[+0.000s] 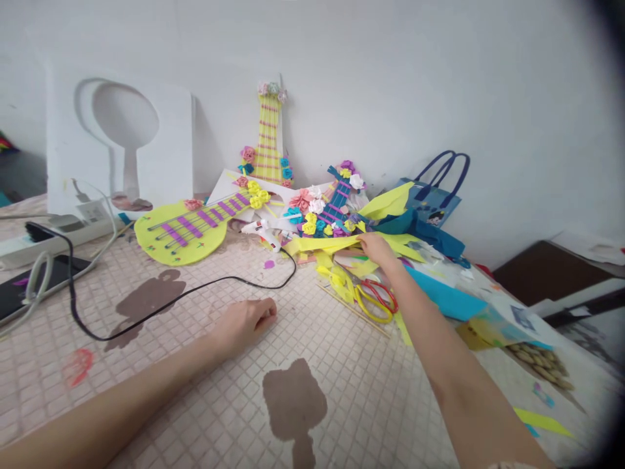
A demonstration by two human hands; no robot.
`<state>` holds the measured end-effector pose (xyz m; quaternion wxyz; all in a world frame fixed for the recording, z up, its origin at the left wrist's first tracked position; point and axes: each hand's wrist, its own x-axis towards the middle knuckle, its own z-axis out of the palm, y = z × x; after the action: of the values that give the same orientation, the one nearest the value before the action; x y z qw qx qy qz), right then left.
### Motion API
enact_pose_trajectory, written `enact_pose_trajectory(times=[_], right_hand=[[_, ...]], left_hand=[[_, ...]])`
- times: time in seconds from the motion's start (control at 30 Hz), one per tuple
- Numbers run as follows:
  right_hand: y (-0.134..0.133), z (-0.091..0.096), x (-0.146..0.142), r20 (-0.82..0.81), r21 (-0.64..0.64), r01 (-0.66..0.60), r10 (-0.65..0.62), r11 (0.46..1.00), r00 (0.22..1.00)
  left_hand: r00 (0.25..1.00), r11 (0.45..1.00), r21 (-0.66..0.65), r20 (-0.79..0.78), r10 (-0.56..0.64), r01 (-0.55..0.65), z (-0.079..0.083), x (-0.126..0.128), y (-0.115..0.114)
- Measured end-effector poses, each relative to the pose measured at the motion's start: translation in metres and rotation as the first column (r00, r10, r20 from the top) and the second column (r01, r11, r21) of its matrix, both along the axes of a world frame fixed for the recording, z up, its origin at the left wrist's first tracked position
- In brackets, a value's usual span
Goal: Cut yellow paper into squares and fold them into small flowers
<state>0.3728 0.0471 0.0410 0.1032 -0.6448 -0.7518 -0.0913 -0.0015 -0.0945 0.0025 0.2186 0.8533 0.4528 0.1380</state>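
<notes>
My right hand (pixel 377 251) reaches into a heap of coloured paper and pinches a yellow paper sheet (pixel 325 243) near the blue paper guitar (pixel 336 203) trimmed with paper flowers. My left hand (pixel 247 324) rests on the checked tablecloth (pixel 205 397) with its fingers curled under, and nothing shows in it. A black cable (pixel 229 281) runs just beyond it to a white glue gun (pixel 261 230). Red and yellow scissors (pixel 375 299) lie just under my right forearm.
A flat yellow guitar (pixel 183 229) lies at the back left, another yellow guitar (pixel 268 140) leans on the wall. A white foam board (pixel 120 140), power strip (pixel 53 238) and phone (pixel 36 283) sit left. A blue gift bag (pixel 432 198) and teal paper (pixel 446 296) lie right.
</notes>
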Motion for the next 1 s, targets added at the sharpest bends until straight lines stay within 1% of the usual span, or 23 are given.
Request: enact_pose_trajectory(times=[0.13, 0.23, 0.33, 0.43, 0.5, 0.57, 0.63, 0.67, 0.7, 0.73, 0.8, 0.83, 0.87, 0.9, 0.93, 0.97, 1.0], right_hand=[[-0.003, 0.008, 0.012, -0.012, -0.048, -0.066, 0.065, 0.997, 0.998], [-0.007, 0.014, 0.018, -0.036, -0.022, -0.086, 0.085, 0.996, 0.996], [-0.013, 0.023, 0.023, -0.075, 0.086, -0.063, 0.069, 0.994, 0.995], [-0.024, 0.036, 0.025, -0.129, 0.257, -0.005, 0.039, 0.966, 0.991], [-0.035, 0.046, 0.021, -0.164, 0.365, 0.037, 0.025, 0.93, 0.986], [-0.051, 0.054, 0.011, -0.183, 0.472, 0.047, 0.046, 0.88, 0.982], [-0.072, 0.06, -0.007, -0.148, 0.653, -0.034, 0.172, 0.756, 0.974], [-0.084, 0.062, -0.018, -0.105, 0.714, -0.072, 0.208, 0.696, 0.973], [-0.096, 0.064, -0.03, -0.07, 0.752, -0.092, 0.218, 0.652, 0.973], [-0.108, 0.064, -0.043, -0.055, 0.775, -0.103, 0.228, 0.624, 0.972], [-0.131, 0.06, -0.07, -0.042, 0.767, -0.161, 0.299, 0.621, 0.953], [-0.14, 0.056, -0.083, -0.028, 0.752, -0.212, 0.351, 0.624, 0.936], [-0.149, 0.05, -0.095, -0.016, 0.733, -0.265, 0.406, 0.626, 0.914], [-0.156, 0.044, -0.107, -0.004, 0.705, -0.32, 0.455, 0.633, 0.891], [-0.162, 0.036, -0.117, 0.003, 0.656, -0.375, 0.494, 0.655, 0.87], [-0.167, 0.027, -0.127, 0.017, 0.6, -0.425, 0.521, 0.678, 0.854], [-0.17, 0.018, -0.136, 0.022, 0.538, -0.47, 0.545, 0.7, 0.838]], left_hand=[[1.0, 1.0, -0.002, 0.007, -0.003, 0.003, 0.001, 0.0, 0.0], [1.0, 1.0, -0.002, -0.002, 0.004, -0.004, 0.003, 0.001, -0.001], [1.0, 1.0, -0.005, 0.002, 0.005, -0.005, 0.003, 0.0, -0.001], [0.999, 1.0, -0.016, 0.031, -0.004, 0.005, 0.001, -0.001, 0.001], [0.998, 1.0, -0.026, 0.068, -0.012, 0.014, -0.002, -0.002, 0.003], [0.989, 0.999, -0.034, 0.149, -0.001, 0.006, -0.005, -0.002, 0.005], [0.962, 0.998, -0.046, 0.269, 0.049, -0.038, -0.007, -0.002, 0.006], [0.941, 0.996, -0.064, 0.328, 0.079, -0.061, -0.006, -0.002, 0.006], [0.918, 0.993, -0.092, 0.382, 0.107, -0.078, -0.004, -0.001, 0.006], [0.895, 0.989, -0.129, 0.427, 0.127, -0.078, -0.001, 0.0, 0.005], [0.854, 0.974, -0.225, 0.501, 0.139, -0.026, 0.006, 0.001, 0.003], [0.832, 0.957, -0.29, 0.536, 0.143, 0.023, 0.01, 0.001, 0.003], [0.806, 0.923, -0.374, 0.571, 0.156, 0.086, 0.014, 0.001, 0.002], [0.781, 0.869, -0.469, 0.598, 0.18, 0.159, 0.017, 0.001, 0.001], [0.76, 0.793, -0.565, 0.613, 0.216, 0.23, 0.019, 0.0, 0.001], [0.744, 0.704, -0.647, 0.617, 0.258, 0.293, 0.021, 0.0, 0.001], [0.729, 0.621, -0.705, 0.617, 0.298, 0.343, 0.021, -0.001, 0.001]])
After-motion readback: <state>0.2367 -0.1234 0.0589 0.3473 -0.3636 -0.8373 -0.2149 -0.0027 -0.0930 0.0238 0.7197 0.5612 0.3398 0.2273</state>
